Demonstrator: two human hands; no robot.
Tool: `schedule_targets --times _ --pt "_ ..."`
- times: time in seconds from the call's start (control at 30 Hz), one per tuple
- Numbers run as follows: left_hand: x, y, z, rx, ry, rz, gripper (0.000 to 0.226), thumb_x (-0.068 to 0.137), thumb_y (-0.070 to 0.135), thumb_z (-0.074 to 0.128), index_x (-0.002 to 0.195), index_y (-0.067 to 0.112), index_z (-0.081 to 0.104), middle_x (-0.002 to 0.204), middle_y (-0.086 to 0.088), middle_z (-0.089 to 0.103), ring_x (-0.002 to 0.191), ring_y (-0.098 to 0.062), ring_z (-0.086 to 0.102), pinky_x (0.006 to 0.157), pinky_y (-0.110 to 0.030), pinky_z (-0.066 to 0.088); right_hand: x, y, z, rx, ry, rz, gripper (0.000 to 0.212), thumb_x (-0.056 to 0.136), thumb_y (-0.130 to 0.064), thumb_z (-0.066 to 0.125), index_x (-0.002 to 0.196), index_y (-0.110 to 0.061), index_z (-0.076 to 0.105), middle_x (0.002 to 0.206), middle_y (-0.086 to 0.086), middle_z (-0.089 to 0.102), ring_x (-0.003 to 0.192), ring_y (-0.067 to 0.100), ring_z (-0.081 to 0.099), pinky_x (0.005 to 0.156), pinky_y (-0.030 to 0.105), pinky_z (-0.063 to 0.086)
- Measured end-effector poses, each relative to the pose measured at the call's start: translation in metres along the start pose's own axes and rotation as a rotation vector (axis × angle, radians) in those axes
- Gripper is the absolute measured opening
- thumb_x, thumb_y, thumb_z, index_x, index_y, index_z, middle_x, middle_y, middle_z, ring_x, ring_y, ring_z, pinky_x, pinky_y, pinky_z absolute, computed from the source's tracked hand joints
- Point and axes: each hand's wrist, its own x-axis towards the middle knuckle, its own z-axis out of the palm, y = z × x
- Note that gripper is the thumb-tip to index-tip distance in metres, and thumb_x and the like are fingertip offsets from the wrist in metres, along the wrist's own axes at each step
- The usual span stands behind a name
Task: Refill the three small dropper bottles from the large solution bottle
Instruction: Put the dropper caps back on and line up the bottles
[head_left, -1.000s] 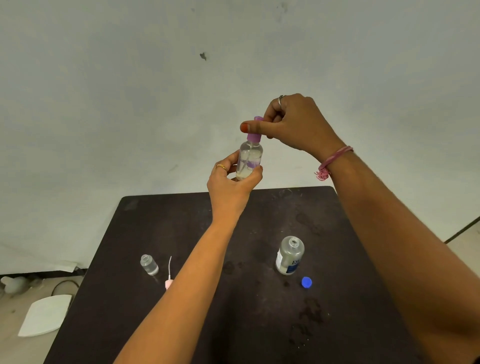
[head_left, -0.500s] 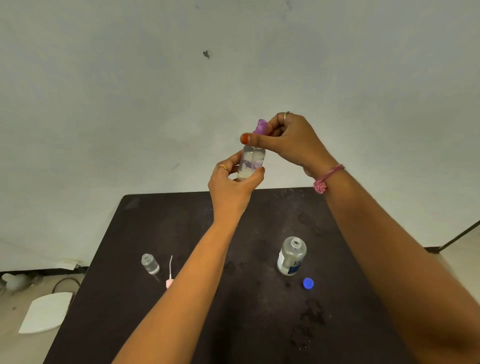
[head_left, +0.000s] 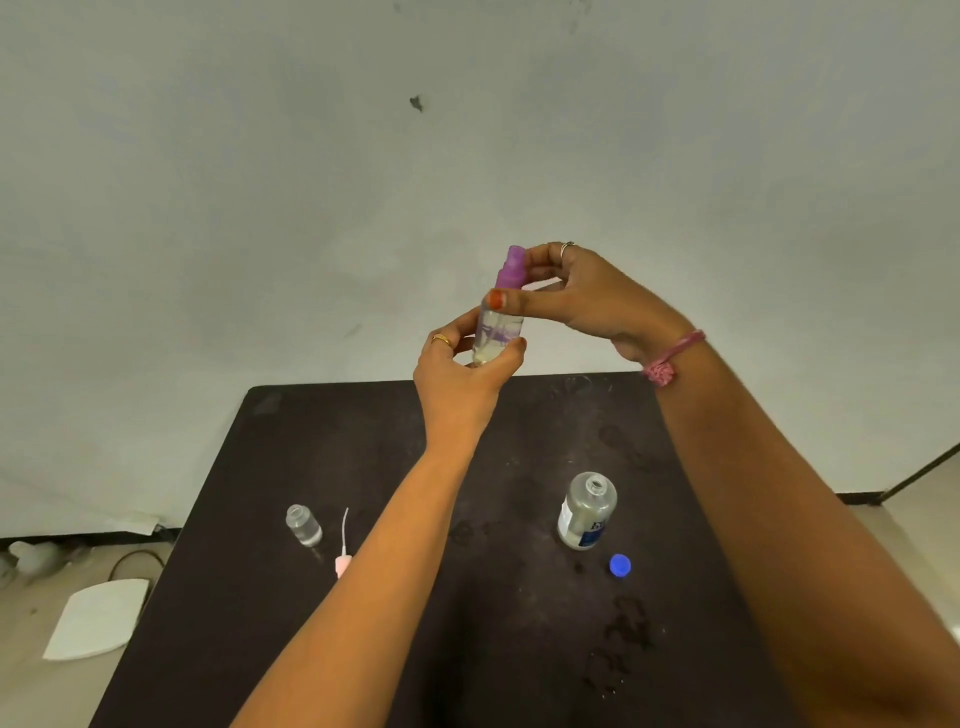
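While raised above the far edge of the table (head_left: 363, 597), clear dropper bottle (head_left: 497, 332) with purple print gripped round its lower body by left hand (head_left: 460, 382), fingers and thumb curled about it. Purple cap (head_left: 510, 267) seated on the neck, slightly tilted, pinched between thumb and fingers of right hand (head_left: 587, 299); whether being screwed on or off, cannot tell. Liquid visible inside, reaching well up the body, so judged filled or nearly so, with capping the likely step in hand.

Down on the dark table, left of the left forearm: second small dropper bottle (head_left: 304, 525), upright, uncapped, only a little clear liquid at the bottom as far as can be seen. Just beside it, a pink dropper top (head_left: 343, 558) with its thin white tube pointing away, lying flat. Judged not yet refilled and not yet closed.

To the right: large solution bottle (head_left: 587, 512), upright, mouth open, blue-and-white label, some liquid left. Blue cap (head_left: 620, 565) lying near its base, apart from it. Wet spots on the tabletop nearby.

Third small bottle nowhere in view; its state unknown. Roughly one bottle done, at least one left, then recapping of the large bottle.

Beyond the table: pale wall, a white sheet (head_left: 93, 618) on the floor at left.
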Motion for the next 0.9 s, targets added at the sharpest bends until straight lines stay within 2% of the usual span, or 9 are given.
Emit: schedule_targets --times 0.07,0.13,0.27,0.37,0.43,0.57,0.63,0.77,0.9 --pt "0.001 0.0 -0.001 0.003 -0.005 0.002 0.047 0.074 0.026 0.08 0.117 0.023 0.06 0.113 0.004 0.062 0.099 -0.008 0.06 0.061 -0.002 0.044 -0.001 0.0 -0.007 0.094 -0.102 -0.029 0.051 0.075 -0.032 0.075 0.122 -0.021 0.059 0.118 -0.007 0.063 0.108 0.008 0.061 0.095 0.025 0.047" --pt "0.001 -0.001 -0.001 0.0 -0.004 -0.004 0.047 0.074 0.026 0.08 0.116 0.023 0.061 0.113 0.004 0.062 0.099 -0.009 0.06 0.062 -0.002 0.045 -0.002 0.002 -0.003 0.161 -0.056 -0.08 0.036 0.079 -0.02 0.074 0.114 -0.015 0.065 0.11 -0.003 0.069 0.1 0.007 0.065 0.092 0.023 0.05" --pt "0.001 -0.005 -0.002 0.016 0.0 -0.004 0.048 0.074 0.028 0.08 0.118 0.023 0.06 0.113 0.005 0.062 0.101 -0.01 0.061 0.067 -0.004 0.048 0.005 0.004 0.018 0.024 0.183 -0.014 0.044 0.067 -0.041 0.082 0.096 -0.015 0.063 0.092 -0.005 0.065 0.083 0.007 0.061 0.074 0.02 0.052" --pt "0.001 -0.006 -0.003 0.01 0.001 -0.011 0.048 0.075 0.028 0.079 0.119 0.023 0.06 0.114 0.005 0.062 0.101 -0.01 0.06 0.066 -0.002 0.046 0.004 0.005 0.011 0.008 -0.028 0.052 0.055 0.074 -0.045 0.074 0.121 -0.023 0.056 0.118 -0.008 0.059 0.108 0.008 0.055 0.085 0.021 0.045" --pt "0.001 -0.006 -0.003 0.009 0.0 -0.01 0.048 0.075 0.028 0.079 0.119 0.025 0.059 0.114 0.006 0.062 0.1 -0.009 0.06 0.065 -0.002 0.046 0.001 0.006 0.004 0.111 -0.117 0.02 0.046 0.081 -0.033 0.071 0.124 -0.024 0.059 0.123 -0.012 0.06 0.112 0.008 0.056 0.086 0.02 0.046" --pt "0.002 -0.007 -0.002 0.007 -0.005 -0.003 0.049 0.074 0.028 0.08 0.118 0.024 0.06 0.114 0.006 0.062 0.1 -0.008 0.06 0.07 -0.008 0.05 0.003 0.008 0.019 0.181 0.149 0.007 0.035 0.07 -0.034 0.081 0.095 -0.014 0.067 0.093 -0.009 0.068 0.089 0.004 0.062 0.076 0.016 0.046" --pt "0.002 -0.007 -0.002 0.004 -0.003 -0.007 0.048 0.074 0.028 0.08 0.117 0.024 0.061 0.114 0.005 0.063 0.101 -0.008 0.061 0.07 -0.008 0.05 0.006 0.009 0.026 0.125 0.198 0.035 0.042 0.069 -0.04 0.08 0.096 -0.015 0.06 0.09 -0.008 0.062 0.085 0.002 0.058 0.071 0.013 0.044" --pt "0.002 -0.009 -0.004 -0.009 0.0 -0.018 0.047 0.075 0.027 0.08 0.118 0.024 0.06 0.114 0.005 0.063 0.101 -0.01 0.061 0.066 -0.004 0.047 0.005 0.014 0.015 0.125 -0.071 0.063 0.051 0.078 -0.038 0.073 0.124 -0.029 0.054 0.123 -0.013 0.057 0.113 0.008 0.054 0.093 0.03 0.046" --pt "0.003 -0.011 -0.006 -0.001 0.002 -0.021 0.049 0.074 0.027 0.08 0.119 0.024 0.061 0.113 0.006 0.063 0.1 -0.01 0.061 0.064 -0.002 0.046 0.005 0.016 0.016 0.192 -0.075 -0.02 0.027 0.086 -0.023 0.068 0.112 -0.024 0.067 0.114 -0.012 0.067 0.107 0.004 0.061 0.092 0.023 0.045"
